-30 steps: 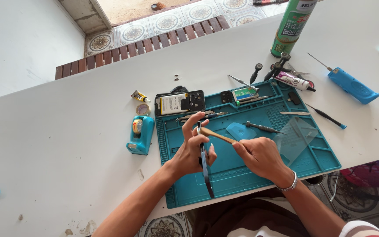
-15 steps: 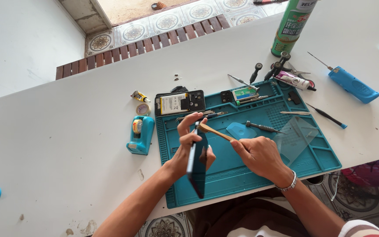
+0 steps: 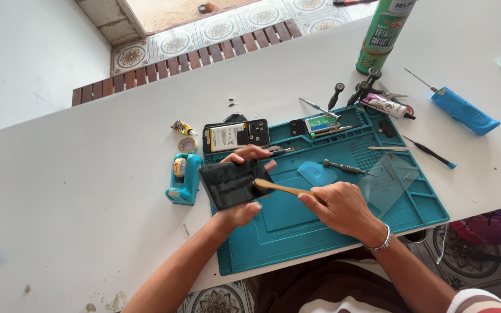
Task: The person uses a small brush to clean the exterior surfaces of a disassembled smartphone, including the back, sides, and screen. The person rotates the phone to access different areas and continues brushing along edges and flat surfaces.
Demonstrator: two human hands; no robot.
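Above the teal work mat [image 3: 297,243], two hands clean a dark phone screen panel [image 3: 233,184].
The left hand [image 3: 240,200] grips the panel, its long axis running left to right; the right hand [image 3: 337,206] grasps a wooden brush [image 3: 279,187], bristles touching the panel's right end.

My white counter [image 3: 88,191] carries a teal work mat [image 3: 343,232], a blue tape dispenser [image 3: 184,179] just left of it, an opened phone body [image 3: 236,136] at its top edge, a green spray can [image 3: 384,35] and a blue electric screwdriver [image 3: 465,110] to the right.
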